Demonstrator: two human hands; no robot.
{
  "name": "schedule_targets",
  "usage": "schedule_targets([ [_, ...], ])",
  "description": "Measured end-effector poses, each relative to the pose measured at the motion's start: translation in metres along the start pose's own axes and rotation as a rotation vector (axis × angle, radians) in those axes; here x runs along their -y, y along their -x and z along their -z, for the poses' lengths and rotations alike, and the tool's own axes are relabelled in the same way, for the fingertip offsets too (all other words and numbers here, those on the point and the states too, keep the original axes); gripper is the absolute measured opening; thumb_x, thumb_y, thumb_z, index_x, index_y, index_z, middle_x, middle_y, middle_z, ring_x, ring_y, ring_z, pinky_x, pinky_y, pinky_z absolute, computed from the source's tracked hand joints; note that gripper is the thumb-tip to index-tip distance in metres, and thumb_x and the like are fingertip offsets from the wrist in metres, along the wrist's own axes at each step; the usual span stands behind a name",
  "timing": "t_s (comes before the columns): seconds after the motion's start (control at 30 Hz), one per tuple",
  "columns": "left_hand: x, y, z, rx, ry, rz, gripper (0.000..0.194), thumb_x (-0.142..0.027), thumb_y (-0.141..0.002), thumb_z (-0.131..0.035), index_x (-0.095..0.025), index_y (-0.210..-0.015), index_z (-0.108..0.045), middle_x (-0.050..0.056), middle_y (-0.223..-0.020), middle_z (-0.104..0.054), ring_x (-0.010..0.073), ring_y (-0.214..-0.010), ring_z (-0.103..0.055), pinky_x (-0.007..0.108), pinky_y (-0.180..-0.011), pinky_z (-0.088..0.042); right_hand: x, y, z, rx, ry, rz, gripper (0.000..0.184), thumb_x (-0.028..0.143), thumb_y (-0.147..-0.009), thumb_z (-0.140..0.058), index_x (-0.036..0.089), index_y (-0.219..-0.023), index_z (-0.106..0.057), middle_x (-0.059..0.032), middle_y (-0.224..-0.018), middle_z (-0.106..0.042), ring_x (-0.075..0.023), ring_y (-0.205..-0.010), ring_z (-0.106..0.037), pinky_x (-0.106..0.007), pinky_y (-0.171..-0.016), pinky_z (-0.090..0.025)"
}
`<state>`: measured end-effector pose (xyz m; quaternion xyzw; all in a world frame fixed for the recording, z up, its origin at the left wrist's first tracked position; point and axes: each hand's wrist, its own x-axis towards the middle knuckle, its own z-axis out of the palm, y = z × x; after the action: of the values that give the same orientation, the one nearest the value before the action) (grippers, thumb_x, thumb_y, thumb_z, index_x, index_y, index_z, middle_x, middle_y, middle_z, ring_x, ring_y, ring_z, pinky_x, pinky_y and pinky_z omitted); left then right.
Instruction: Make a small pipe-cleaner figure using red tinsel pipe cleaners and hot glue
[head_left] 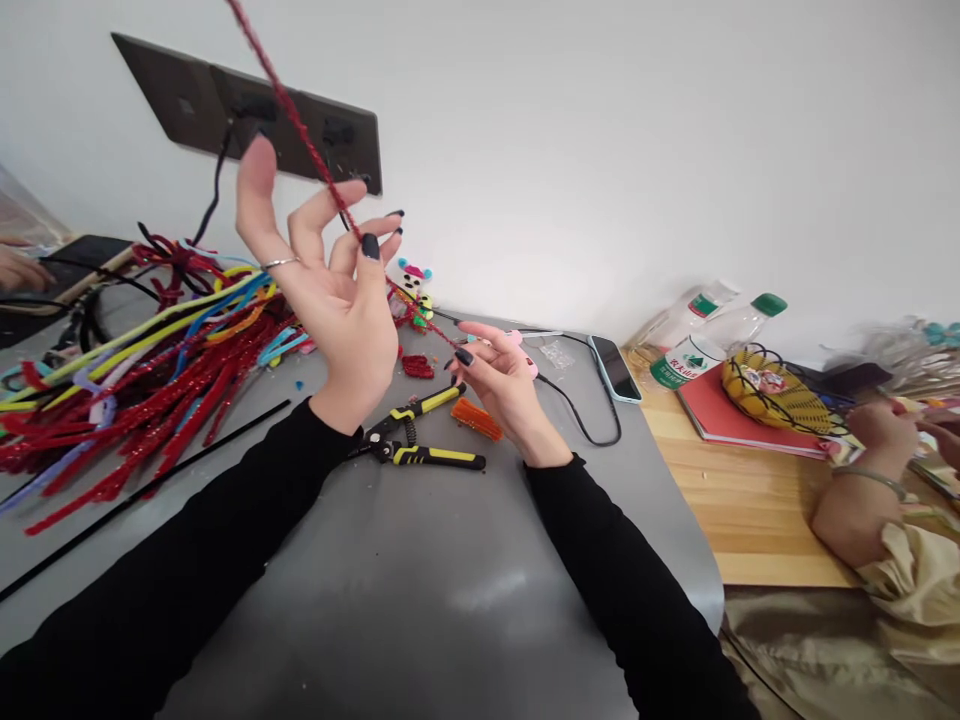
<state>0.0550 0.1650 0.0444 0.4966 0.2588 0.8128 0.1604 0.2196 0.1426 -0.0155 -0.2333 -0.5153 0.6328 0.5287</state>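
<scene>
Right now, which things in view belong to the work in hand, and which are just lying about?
In use: red fuzzy stem, held by left hand and right hand; likely related: coloured stems, pliers.
Lying about, seemingly: phone, red notebook, green-capped bottle, yellow basket.

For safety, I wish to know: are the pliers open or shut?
Seemingly open: the pliers show spread handles; the left sleeve hides their tips.

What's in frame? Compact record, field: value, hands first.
left-hand grip: pinches red fuzzy stem
right-hand grip: pinches same stem, lower down
surface: gray table
tool: yellow-black pliers, handles spread
left side: stem pile, mostly red
right side: phone near gray table's edge; red notebook on wood surface
far right: another person's forearm
</scene>
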Motion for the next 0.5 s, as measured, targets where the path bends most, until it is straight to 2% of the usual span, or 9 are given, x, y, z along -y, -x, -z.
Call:
schedule_targets([
  [0.03, 0.008, 0.000, 0.005, -0.010, 0.016, -0.030, 0.076, -0.017, -0.090, -0.070, -0.043, -0.147, -0.027, 0.002, -0.133, -0.059, 0.0154, -0.099, -0.072, 0.038, -0.103, -0.060, 0.001, -0.001, 0.002, -0.029, -0.030, -0.005, 0.037, 0.041, -0.078, -0.091, 0.030, -0.110, -0.075, 0.0051, -0.080, -0.075, -0.0115, -0.069, -0.068, -0.027, -0.073, -0.058],
  [0.1, 0.023, 0.001, 0.015, -0.003, 0.034, 0.002, 0.070, -0.017, -0.088, -0.075, -0.040, -0.143, -0.037, 0.001, -0.120, -0.065, 0.0155, -0.090, -0.073, 0.035, -0.093, -0.062, 0.002, -0.002, 0.005, -0.095, -0.074, -0.012, 0.032, 0.041, -0.076, -0.092, 0.030, -0.101, -0.077, 0.0044, -0.080, -0.075, -0.0117, -0.071, -0.067, -0.027, -0.073, -0.058],
  [0.17, 0.039, 0.003, 0.025, -0.002, 0.018, 0.118, 0.059, -0.020, -0.085, -0.079, -0.035, -0.132, -0.046, 0.000, -0.112, -0.069, 0.0154, -0.084, -0.073, 0.033, -0.087, -0.063, 0.003, -0.003, 0.008, -0.151, -0.105, -0.016, 0.029, 0.041, -0.073, -0.093, 0.029, -0.095, -0.078, 0.0036, -0.081, -0.075, -0.0118, -0.072, -0.066, -0.027, -0.072, -0.058],
  [0.23, 0.051, 0.005, 0.035, -0.035, 0.000, 0.248, 0.049, -0.026, -0.086, -0.081, -0.032, -0.123, -0.050, 0.000, -0.106, -0.072, 0.0156, -0.078, -0.072, 0.031, -0.074, -0.063, 0.003, -0.003, 0.009, -0.182, -0.127, -0.025, 0.029, 0.040, -0.071, -0.095, 0.029, -0.092, -0.079, 0.0032, -0.082, -0.075, -0.0115, -0.074, -0.067, -0.026, -0.072, -0.058],
  [0.27, 0.056, 0.006, 0.039, -0.051, -0.007, 0.314, 0.042, -0.030, -0.088, -0.081, -0.031, -0.119, -0.052, -0.001, -0.101, -0.072, 0.0156, -0.078, -0.072, 0.030, -0.073, -0.063, 0.003, -0.003, 0.010, -0.193, -0.134, -0.030, 0.029, 0.039, -0.070, -0.095, 0.028, -0.091, -0.079, 0.0031, -0.082, -0.075, -0.0111, -0.075, -0.067, -0.025, -0.073, -0.058],
  [0.33, 0.061, 0.005, 0.048, -0.071, 0.002, 0.409, 0.034, -0.040, -0.091, -0.081, -0.029, -0.110, -0.055, -0.002, -0.089, -0.071, 0.0157, -0.075, -0.073, 0.029, -0.070, -0.062, 0.003, -0.003, 0.011, -0.217, -0.130, -0.032, 0.029, 0.038, -0.070, -0.095, 0.028, -0.091, -0.080, 0.0031, -0.083, -0.075, -0.0105, -0.076, -0.067, -0.023, -0.073, -0.057],
  [0.5, 0.060, 0.002, 0.065, -0.076, -0.030, 0.518, 0.037, -0.062, -0.093, -0.073, -0.028, -0.098, -0.059, 0.001, -0.085, -0.072, 0.0162, -0.072, -0.075, 0.026, -0.058, -0.057, 0.002, -0.004, 0.014, -0.262, -0.032, -0.045, 0.027, 0.040, -0.073, -0.092, 0.027, -0.092, -0.078, 0.0018, -0.085, -0.073, -0.0127, -0.078, -0.068, -0.027, -0.074, -0.058],
])
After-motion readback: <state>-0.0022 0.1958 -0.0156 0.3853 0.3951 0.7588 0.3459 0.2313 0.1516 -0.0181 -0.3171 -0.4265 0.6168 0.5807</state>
